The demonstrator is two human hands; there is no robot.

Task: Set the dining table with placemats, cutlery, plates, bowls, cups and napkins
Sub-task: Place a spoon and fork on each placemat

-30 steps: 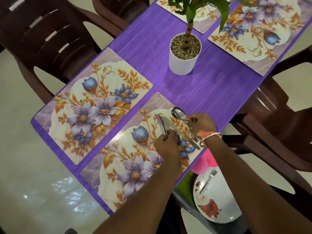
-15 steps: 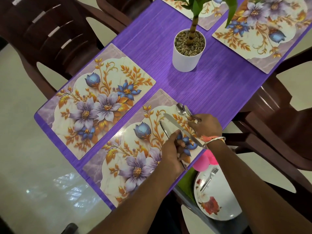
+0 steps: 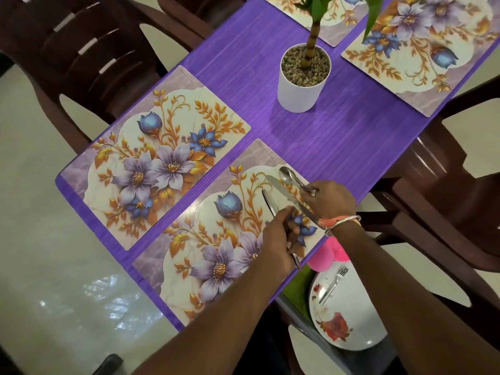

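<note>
My left hand [image 3: 278,238] grips the handle of a table knife [image 3: 269,203] over the near floral placemat [image 3: 216,253]. My right hand [image 3: 331,200] holds spoons [image 3: 289,178] by their handles at the mat's far right corner. A second knife [image 3: 286,194] lies slanted across the mat and runs under my right wrist; I cannot tell whether the hand holds it. Another floral placemat [image 3: 151,163] lies to the left on the purple table [image 3: 338,136]. Two more placemats [image 3: 422,50] lie at the far end.
A white pot with a plant [image 3: 303,82] stands mid-table. Below the table's right edge a white flowered plate [image 3: 351,315] carries a fork [image 3: 332,284], beside pink cups [image 3: 327,255]. Dark brown chairs [image 3: 89,58] stand around the table.
My left hand drew one knife away from the bundle, back along the placemat. My right hand stayed at the mat's corner with the spoons.
</note>
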